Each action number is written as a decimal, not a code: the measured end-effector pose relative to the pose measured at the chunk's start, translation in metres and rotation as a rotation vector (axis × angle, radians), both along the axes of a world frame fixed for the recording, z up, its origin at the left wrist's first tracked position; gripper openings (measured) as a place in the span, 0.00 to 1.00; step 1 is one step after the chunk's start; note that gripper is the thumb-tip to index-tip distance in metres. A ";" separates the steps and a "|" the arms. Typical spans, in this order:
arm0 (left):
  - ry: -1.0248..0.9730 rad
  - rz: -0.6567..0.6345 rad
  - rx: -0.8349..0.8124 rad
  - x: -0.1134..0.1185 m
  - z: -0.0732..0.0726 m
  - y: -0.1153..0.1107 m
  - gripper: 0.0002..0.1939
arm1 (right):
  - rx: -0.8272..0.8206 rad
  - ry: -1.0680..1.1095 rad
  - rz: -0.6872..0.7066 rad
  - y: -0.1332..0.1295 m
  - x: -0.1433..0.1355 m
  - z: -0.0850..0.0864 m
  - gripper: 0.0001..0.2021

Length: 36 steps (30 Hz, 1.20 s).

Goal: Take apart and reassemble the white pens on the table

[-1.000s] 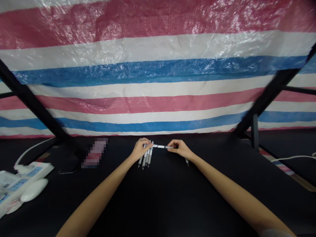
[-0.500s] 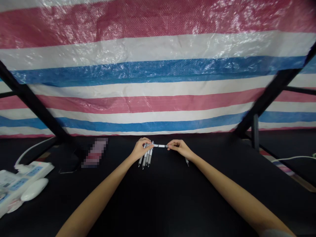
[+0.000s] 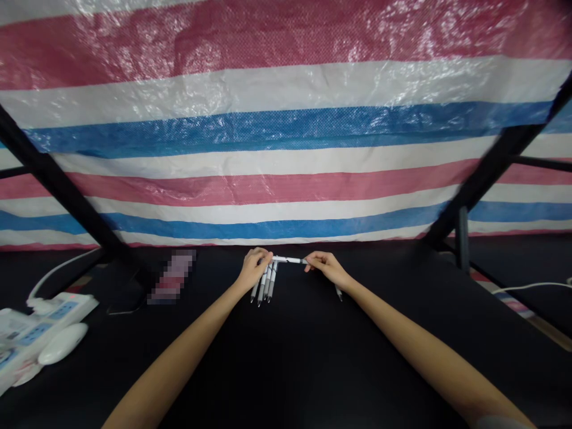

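A white and grey pen (image 3: 290, 260) is held level between my two hands, over the black tabletop. My left hand (image 3: 255, 267) is closed, its thumb and fingers pinching the pen's left end. At the other end, the darker grey part sits in the closed fingertips of my right hand (image 3: 327, 266). Several similar pens (image 3: 264, 288) lie side by side below my left hand, tips toward me, their upper ends partly hidden by it. Another pen (image 3: 338, 293) lies under my right wrist, with only its tip end showing.
A white power strip (image 3: 58, 313) with plugs and a cable lies at the left, a white rounded device (image 3: 62, 344) beside it. A blurred-out flat object (image 3: 173, 277) lies left of my hands. Behind hangs a striped plastic sheet (image 3: 286, 161) between black slanted frame bars (image 3: 473, 185).
The pen between my hands has turned slightly and risen a little at its left end, and more of its white barrel shows. My left fingers have shifted slightly; the lying pens stay put.
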<state>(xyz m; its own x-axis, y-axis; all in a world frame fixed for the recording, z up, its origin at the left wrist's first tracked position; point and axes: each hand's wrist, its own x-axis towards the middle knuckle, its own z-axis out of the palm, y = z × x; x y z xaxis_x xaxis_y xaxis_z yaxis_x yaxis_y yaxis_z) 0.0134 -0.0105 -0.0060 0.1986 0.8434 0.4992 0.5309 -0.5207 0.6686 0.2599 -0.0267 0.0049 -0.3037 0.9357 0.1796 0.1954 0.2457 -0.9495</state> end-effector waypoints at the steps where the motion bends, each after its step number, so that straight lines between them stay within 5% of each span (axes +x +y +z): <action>1: 0.015 0.003 -0.012 0.000 -0.001 0.001 0.18 | -0.001 0.000 0.000 0.000 0.000 0.000 0.17; 8: -0.012 -0.077 -0.029 -0.001 -0.002 0.003 0.18 | 0.016 -0.007 0.000 0.001 0.001 -0.003 0.17; 14: -0.104 -0.132 -0.001 -0.001 -0.002 0.003 0.04 | 0.010 0.012 0.019 0.005 0.002 -0.007 0.17; 20: -0.081 -0.173 -0.011 0.000 0.004 -0.003 0.11 | 0.024 -0.004 0.011 0.005 0.001 -0.006 0.18; 23: -0.069 -0.129 -0.005 0.000 0.003 -0.001 0.05 | 0.025 0.008 0.003 0.005 0.001 -0.006 0.18; 29: 0.041 -0.070 -0.042 0.001 -0.003 0.003 0.20 | 0.018 0.043 0.000 0.004 0.001 -0.006 0.17; 36: -0.038 -0.118 -0.039 0.000 -0.001 0.002 0.13 | 0.012 0.072 0.002 0.004 0.002 -0.006 0.16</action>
